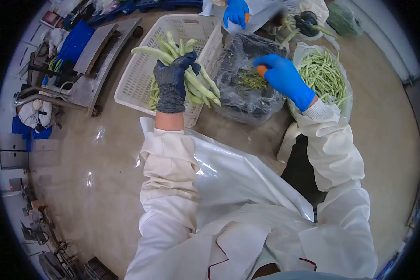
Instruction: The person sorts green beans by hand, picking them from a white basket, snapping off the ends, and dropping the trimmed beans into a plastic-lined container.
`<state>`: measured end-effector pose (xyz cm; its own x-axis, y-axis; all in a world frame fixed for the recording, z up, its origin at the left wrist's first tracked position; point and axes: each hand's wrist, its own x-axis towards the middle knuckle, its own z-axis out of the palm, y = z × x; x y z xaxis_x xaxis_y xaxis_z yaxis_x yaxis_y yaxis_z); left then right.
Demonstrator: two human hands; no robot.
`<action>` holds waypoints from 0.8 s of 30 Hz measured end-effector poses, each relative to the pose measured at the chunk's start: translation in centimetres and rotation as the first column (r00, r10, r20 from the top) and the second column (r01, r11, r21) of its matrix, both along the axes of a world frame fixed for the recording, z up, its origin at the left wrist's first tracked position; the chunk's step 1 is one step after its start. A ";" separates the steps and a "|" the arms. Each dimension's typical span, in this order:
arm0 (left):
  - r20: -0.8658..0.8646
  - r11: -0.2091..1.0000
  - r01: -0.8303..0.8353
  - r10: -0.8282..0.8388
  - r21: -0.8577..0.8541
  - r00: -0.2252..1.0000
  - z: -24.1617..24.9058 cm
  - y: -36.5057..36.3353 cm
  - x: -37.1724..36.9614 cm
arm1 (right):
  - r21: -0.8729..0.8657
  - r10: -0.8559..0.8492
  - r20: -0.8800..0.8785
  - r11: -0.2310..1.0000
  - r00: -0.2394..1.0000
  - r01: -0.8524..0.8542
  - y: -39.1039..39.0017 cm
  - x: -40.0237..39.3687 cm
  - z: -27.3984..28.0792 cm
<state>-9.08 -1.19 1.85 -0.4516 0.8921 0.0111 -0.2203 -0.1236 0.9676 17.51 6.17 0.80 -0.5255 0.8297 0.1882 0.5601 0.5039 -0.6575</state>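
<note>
**Bean bundle in the left hand, over the white basket**

The bundle of green beans (pixel 186 70) is clamped in the left hand (pixel 172 84), which wears a dark knit glove and is closed around the bundle's middle. The beans' long axis runs from upper left to lower right, with the lower tips fanning out toward the black-lined bin (pixel 247 81) just beside them. The bundle hangs above the white plastic basket (pixel 140 70), where more beans lie.

The right hand (pixel 282 77), in a blue glove, is over the bin, to the right of the bundle and near its lower tips. Its fingers curl around something small and orange (pixel 262 70), perhaps a knife handle; the view is too poor to be sure. Beyond it sits a clear bag of beans (pixel 324 74). At the top edge another person's blue-gloved hand (pixel 235 11) works separately.
</note>
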 end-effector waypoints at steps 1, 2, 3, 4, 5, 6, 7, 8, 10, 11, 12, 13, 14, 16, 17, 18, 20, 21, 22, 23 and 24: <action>-0.011 0.999 -0.031 0.031 0.008 0.999 0.1 0.0 -0.3 | 0.003 0.007 0.002 1.000 1.000 -0.007 0.0 0.0 -0.1; -0.078 0.995 -0.102 0.102 0.005 0.992 -0.1 0.2 -1.0 | 0.005 0.014 0.005 1.000 1.000 -0.014 0.1 0.0 -0.2; -0.147 0.985 -0.173 0.172 0.009 0.974 0.1 0.4 -1.8 | 0.018 0.019 0.009 1.000 1.000 -0.020 0.0 0.1 -0.3; -0.213 0.970 -0.242 0.239 0.015 0.947 0.2 0.4 -2.5 | 0.027 0.025 0.015 0.999 1.000 -0.025 0.1 0.2 -0.4; -0.248 0.914 -0.399 0.403 0.070 0.881 0.3 0.4 -3.1 | 0.038 0.029 0.021 0.999 0.999 -0.030 0.2 0.3 -0.5; -0.447 0.855 -0.496 0.506 0.150 0.738 -0.2 0.6 -4.4 | 0.037 0.029 0.016 0.999 0.999 -0.030 0.3 0.4 -0.5; -0.608 0.788 -0.562 0.580 0.250 0.542 -1.2 0.9 -6.5 | 0.035 0.028 0.011 0.999 1.000 -0.028 0.4 0.5 -0.6; -0.720 0.716 -0.595 0.623 0.366 0.307 -1.6 1.2 -7.7 | 0.035 0.025 0.006 0.999 1.000 -0.026 0.5 0.6 -0.7; -0.745 0.753 -0.575 0.575 0.319 0.340 -1.1 0.9 -7.1 | 0.038 0.025 0.030 0.999 0.999 -0.026 0.5 0.7 -0.7; -0.691 0.807 -0.520 0.545 0.280 0.475 -1.5 1.1 -6.7 | 0.038 0.022 0.043 0.999 0.999 -0.023 0.5 0.8 -0.7; -0.625 0.856 -0.454 0.498 0.245 0.601 -1.8 1.2 -6.1 | 0.040 0.012 -0.014 0.999 1.000 -0.011 0.5 0.7 -0.8; -0.572 0.917 -0.377 0.378 0.127 0.727 -2.0 1.5 -5.5 | 0.039 0.000 -0.071 0.999 0.997 0.003 0.4 0.6 -0.9; -0.468 0.965 -0.259 0.248 0.042 0.848 -2.4 1.7 -4.7 | 0.038 -0.013 -0.127 0.999 0.992 0.018 0.3 0.5 -1.0; -0.201 0.997 0.025 -0.040 -0.078 0.979 -1.0 0.8 -0.9 | -0.022 -0.003 -0.184 1.000 0.983 -0.001 0.0 0.1 0.2; -0.150 0.988 0.120 -0.134 -0.096 0.980 -1.2 0.7 0.2 | -0.050 -0.002 -0.211 0.999 0.977 -0.008 -0.2 -0.1 0.8; -0.097 0.970 0.216 -0.227 -0.108 0.969 -1.4 0.6 1.2 | -0.068 0.005 -0.255 0.997 0.967 -0.023 -0.4 -0.2 1.2; -0.039 0.933 0.347 -0.352 -0.098 0.935 -1.6 0.5 3.2 | -0.107 0.014 -0.337 0.993 0.941 -0.053 -0.6 -0.5 1.7; -0.035 0.922 0.380 -0.383 -0.079 0.923 -1.7 0.2 4.2 | -0.107 0.025 -0.364 0.992 0.931 -0.068 -0.6 -0.6 1.7; -0.031 0.910 0.410 -0.412 -0.062 0.911 -1.5 0.0 5.0 | -0.121 0.052 -0.370 0.987 0.927 -0.104 -0.2 -0.5 1.4; -0.096 0.890 0.442 -0.452 -0.108 0.887 -1.2 -0.2 5.6 | -0.137 0.081 -0.378 0.980 0.922 -0.142 0.3 -0.4 0.7; -0.105 0.878 0.463 -0.476 -0.123 0.873 -1.4 -0.1 6.0 | -0.153 0.110 -0.387 0.972 0.916 -0.181 0.3 -0.5 0.6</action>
<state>-3.03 -1.32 0.48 0.0205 0.9985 -0.0513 -0.1037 0.0532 0.9932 17.06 6.44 1.42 -0.5635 0.7881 0.2478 0.1855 0.4130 -0.8916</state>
